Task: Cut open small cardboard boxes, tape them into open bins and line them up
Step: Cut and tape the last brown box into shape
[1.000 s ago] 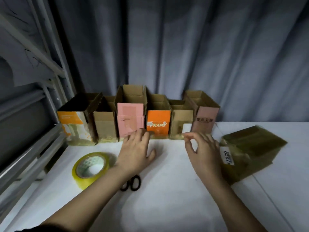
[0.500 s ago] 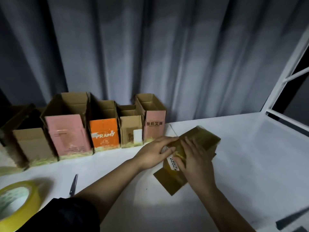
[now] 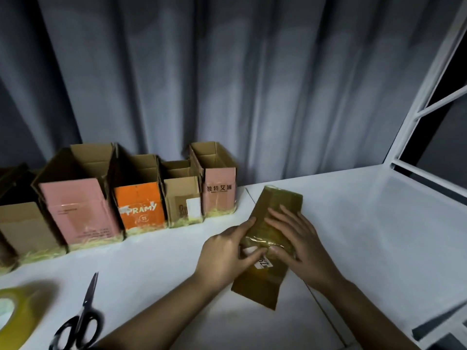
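Observation:
A closed cardboard box point(image 3: 275, 205) wrapped in yellowish tape lies on the white table point(image 3: 379, 236), with a white label near its front. My left hand point(image 3: 227, 253) grips its left side, thumb over the label end. My right hand point(image 3: 300, 241) holds it from the right, fingers spread flat over the top and thumb curled at the front edge. Several open-topped box bins stand in a row against the curtain: a pink one point(image 3: 75, 198), an orange one point(image 3: 139, 198), a plain brown one point(image 3: 182, 193) and a pink one with dark print point(image 3: 217, 183).
Black-handled scissors point(image 3: 80, 322) lie at the front left, next to a roll of yellow tape point(image 3: 15, 317) at the left edge. A white metal frame point(image 3: 427, 97) rises at the right. A grey curtain point(image 3: 227, 84) hangs behind the table.
Both hands left the row of bins and took hold of the taped box at the right. My view swung right, and the box has turned and come closer to me.

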